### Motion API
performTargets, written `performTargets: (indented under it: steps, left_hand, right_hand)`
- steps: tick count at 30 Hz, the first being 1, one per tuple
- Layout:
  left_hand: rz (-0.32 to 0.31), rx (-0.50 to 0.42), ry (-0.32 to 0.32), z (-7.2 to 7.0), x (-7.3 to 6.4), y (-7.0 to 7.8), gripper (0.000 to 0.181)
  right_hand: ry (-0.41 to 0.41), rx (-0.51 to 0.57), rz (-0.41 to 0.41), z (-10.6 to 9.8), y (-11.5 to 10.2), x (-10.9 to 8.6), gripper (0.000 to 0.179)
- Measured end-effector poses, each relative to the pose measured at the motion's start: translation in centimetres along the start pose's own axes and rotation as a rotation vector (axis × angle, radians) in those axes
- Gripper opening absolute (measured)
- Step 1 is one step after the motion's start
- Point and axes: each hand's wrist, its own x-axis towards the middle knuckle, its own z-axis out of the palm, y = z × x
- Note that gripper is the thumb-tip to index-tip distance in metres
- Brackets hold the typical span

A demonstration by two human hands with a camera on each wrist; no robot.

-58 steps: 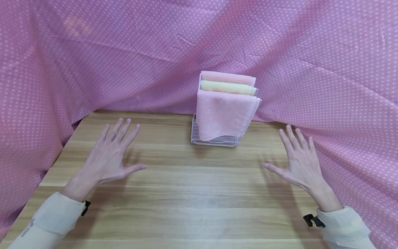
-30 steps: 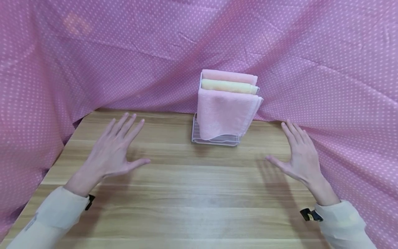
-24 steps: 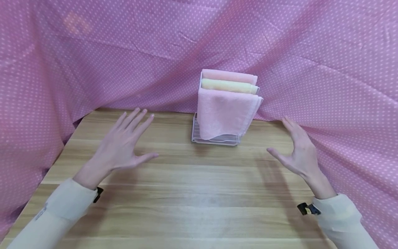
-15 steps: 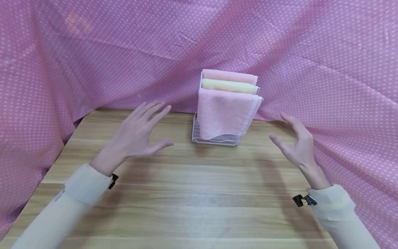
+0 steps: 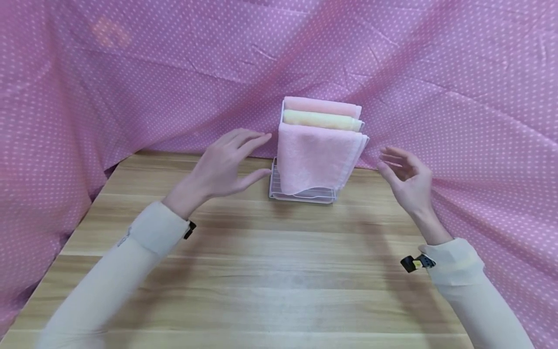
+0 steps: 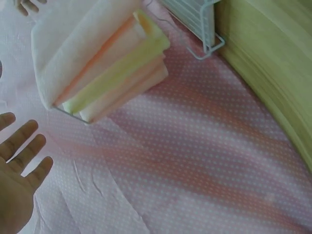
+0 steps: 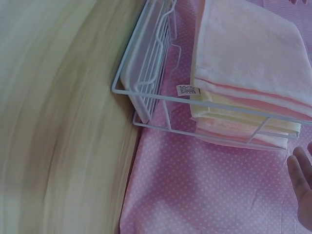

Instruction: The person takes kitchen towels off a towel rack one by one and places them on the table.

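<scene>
A white wire rack (image 5: 273,188) stands near the table's far edge with three folded towels hung over it. The front towel (image 5: 320,157) is pink, the middle towel (image 5: 320,120) pale yellow, the back towel (image 5: 322,105) pink. My left hand (image 5: 222,165) is raised just left of the rack, thumb and fingers spread, fingertips close to the front towel's left edge. Right of the towels, a little farther off, my right hand (image 5: 410,182) faces them with softly bent fingers. Both hands hold nothing. A small label (image 7: 187,90) shows by the towels in the right wrist view.
The wood-grain table (image 5: 279,291) carries the rack. Pink dotted cloth (image 5: 196,72) hangs behind it and along both sides. Under the towels, a white tray (image 7: 134,83) forms the rack's base. Small black devices (image 5: 417,263) sit at both wrists.
From resting wide apart with spread fingers, both hands have moved inward and forward toward the rack, the left farther. The right fingers have bent more. Rack and towels have stayed put.
</scene>
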Motion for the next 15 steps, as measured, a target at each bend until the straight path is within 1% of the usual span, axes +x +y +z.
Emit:
performTargets:
  steps: [1,5,7,8,12,15]
  left_hand:
    - [0.006,-0.005,0.001,0.2,0.4,0.0,0.070]
    - [0.038,-0.016,-0.002,0.8,2.1,0.0,0.059]
    - [0.053,-0.022,-0.011,1.2,2.9,-0.1,0.055]
    - [0.056,-0.028,-0.016,1.3,3.2,-0.1,0.053]
    - [0.059,-0.036,-0.033,2.0,4.5,-0.2,0.051]
    - [0.049,-0.039,-0.044,2.5,5.5,-0.1,0.050]
  right_hand:
    - [0.003,0.034,0.000,0.1,0.1,0.3,0.037]
    - [0.024,0.092,0.011,0.6,0.4,1.1,0.034]
    - [0.038,0.085,0.026,0.9,0.4,1.5,0.032]
    - [0.044,0.078,0.034,1.0,0.5,1.8,0.031]
    - [0.042,0.104,0.050,1.4,0.7,2.5,0.028]
    - [0.034,0.159,0.060,1.6,1.0,3.0,0.025]
